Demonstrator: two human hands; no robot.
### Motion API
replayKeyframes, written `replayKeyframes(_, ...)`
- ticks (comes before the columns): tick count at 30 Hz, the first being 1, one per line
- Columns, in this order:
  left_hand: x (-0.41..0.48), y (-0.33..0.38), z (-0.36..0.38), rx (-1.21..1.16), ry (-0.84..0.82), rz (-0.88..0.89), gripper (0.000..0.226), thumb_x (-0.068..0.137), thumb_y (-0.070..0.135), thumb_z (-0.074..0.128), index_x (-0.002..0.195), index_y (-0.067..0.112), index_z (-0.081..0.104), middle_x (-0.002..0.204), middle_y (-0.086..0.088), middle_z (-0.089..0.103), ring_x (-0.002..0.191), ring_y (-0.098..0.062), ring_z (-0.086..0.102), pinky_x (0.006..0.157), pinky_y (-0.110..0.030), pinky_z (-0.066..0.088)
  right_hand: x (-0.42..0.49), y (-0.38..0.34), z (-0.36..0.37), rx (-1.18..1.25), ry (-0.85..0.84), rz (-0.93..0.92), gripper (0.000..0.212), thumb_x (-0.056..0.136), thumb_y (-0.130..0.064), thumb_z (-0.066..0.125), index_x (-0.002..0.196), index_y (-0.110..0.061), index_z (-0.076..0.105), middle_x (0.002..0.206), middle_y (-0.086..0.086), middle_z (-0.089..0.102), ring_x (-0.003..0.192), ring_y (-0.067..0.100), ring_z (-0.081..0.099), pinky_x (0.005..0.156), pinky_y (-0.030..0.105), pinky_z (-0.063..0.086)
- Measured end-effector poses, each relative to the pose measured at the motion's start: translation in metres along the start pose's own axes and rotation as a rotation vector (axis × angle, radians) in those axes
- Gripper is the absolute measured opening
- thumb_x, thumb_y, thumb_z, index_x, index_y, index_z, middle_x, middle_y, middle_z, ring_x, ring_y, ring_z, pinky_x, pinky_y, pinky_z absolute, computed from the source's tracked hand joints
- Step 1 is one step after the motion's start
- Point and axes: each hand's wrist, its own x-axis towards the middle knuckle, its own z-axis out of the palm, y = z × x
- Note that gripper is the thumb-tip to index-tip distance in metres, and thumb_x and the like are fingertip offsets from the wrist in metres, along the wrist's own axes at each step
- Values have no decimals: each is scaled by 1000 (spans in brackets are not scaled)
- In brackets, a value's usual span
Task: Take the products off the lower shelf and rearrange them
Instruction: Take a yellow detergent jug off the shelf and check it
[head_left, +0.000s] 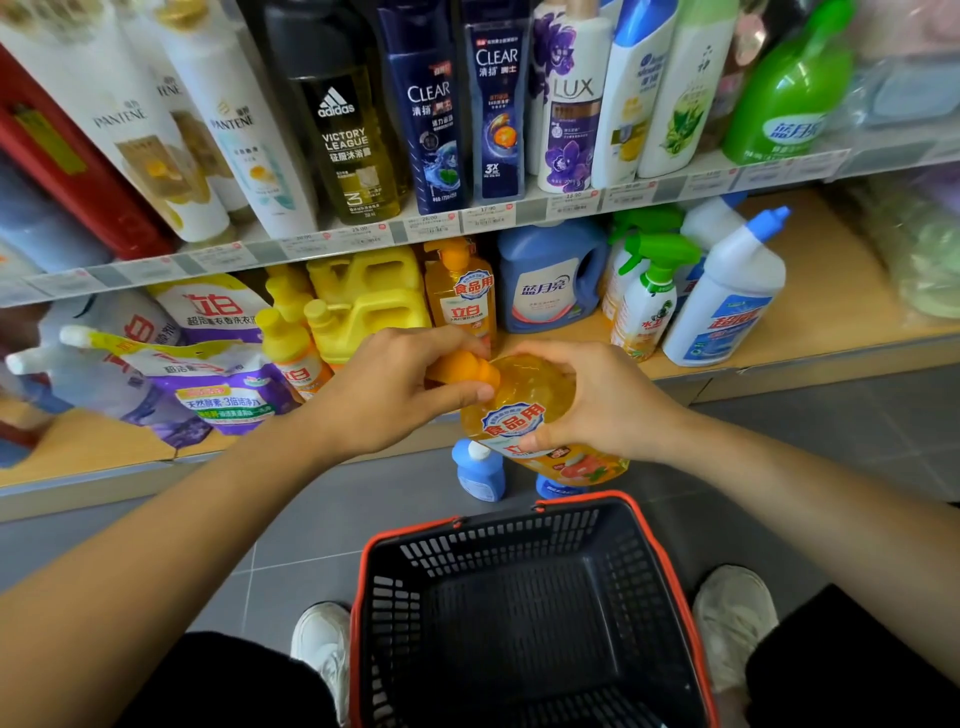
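An orange dish-soap pump bottle (524, 410) is held in the air in front of the lower shelf (810, 332), tilted with its pump pointing left. My left hand (395, 389) grips the orange pump head. My right hand (597, 400) grips the bottle's body from the right. On the lower shelf stand a matching orange bottle (462, 291), yellow jugs (369, 296), a blue detergent jug (550, 280), a green-trigger spray bottle (649, 301), a white blue-capped bottle (727, 306) and purple refill pouches (208, 384).
A black shopping basket with a red rim (524, 613) stands on the grey floor between my white shoes. Two small blue bottles (478, 467) stand on the floor below the held bottle. The upper shelf (467, 218) carries shampoo and body-wash bottles.
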Motion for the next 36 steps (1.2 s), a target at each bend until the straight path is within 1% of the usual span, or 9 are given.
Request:
replayKeyframes(3, 0, -1, -1, -69, 44, 28, 48, 90, 47, 62, 131, 22, 64, 121, 5, 70, 103, -13, 66, 80, -34, 56, 2, 4, -2, 173, -22, 15, 87, 59, -22, 96, 136, -24, 57, 123, -9, 69, 113, 6, 65, 97, 35, 54)
replayKeyframes(6, -1, -2, -3, -275, 106, -21, 45, 91, 34, 67, 134, 21, 62, 124, 6, 67, 110, -12, 65, 82, -33, 60, 2, 5, -5, 372, -50, 18, 78, 60, -10, 95, 125, -34, 59, 111, -12, 74, 104, 5, 70, 84, 21, 56)
replayKeyframes(10, 2, 4, -8, -714, 223, -129, 27, 95, 26, 58, 119, 18, 68, 97, 2, 75, 88, -14, 72, 73, -28, 62, 2, 1, -10, 556, -51, 9, 74, 55, -19, 92, 120, -39, 60, 111, -10, 75, 104, 10, 71, 80, 20, 56)
replayKeyframes(14, 7, 5, -13, -961, 257, -285, 21, 91, 25, 60, 99, 20, 78, 81, -1, 72, 73, -11, 66, 63, -22, 57, 4, 1, -9, 608, -56, -17, 73, 57, -17, 91, 119, -40, 63, 114, -7, 74, 107, 12, 70, 82, 22, 57)
replayKeyframes(16, 8, 4, -12, -1102, 208, -359, 22, 88, 23, 60, 94, 22, 81, 80, 0, 73, 70, -7, 66, 62, -20, 57, 5, 2, -9, 612, -51, -23, 71, 57, -17, 92, 119, -41, 64, 116, -5, 74, 108, 14, 70, 83, 24, 57)
replayKeyframes(21, 8, 1, -9, -1365, 199, -442, 29, 85, 10, 60, 103, 21, 81, 91, -3, 77, 78, -9, 72, 72, -22, 60, 7, 7, -13, 630, 3, -15, 70, 54, -19, 92, 115, -40, 67, 113, -3, 75, 107, 15, 70, 82, 25, 57)
replayKeyframes(26, 9, 3, -4, -1271, 338, -458, 24, 82, 11, 67, 98, 21, 82, 94, -5, 78, 84, -12, 74, 75, -22, 60, 7, 5, -13, 578, 39, -27, 72, 54, -23, 92, 118, -36, 64, 112, -6, 75, 106, 13, 71, 83, 27, 58)
replayKeyframes(30, 5, 1, -4, -958, 507, -452, 18, 85, 5, 73, 93, 20, 81, 88, -2, 79, 82, -15, 72, 76, -24, 61, 5, 2, -11, 512, 61, -41, 67, 56, -21, 93, 113, -40, 64, 108, -14, 75, 100, 7, 71, 78, 18, 56)
replayKeyframes(36, 5, 1, -2, -830, 494, -471, 13, 83, 2, 77, 86, 15, 78, 73, 2, 76, 67, -8, 69, 65, -19, 57, 3, 2, -10, 421, 78, -53, 69, 59, -20, 95, 104, -61, 64, 105, -20, 74, 98, 3, 71, 83, 20, 57)
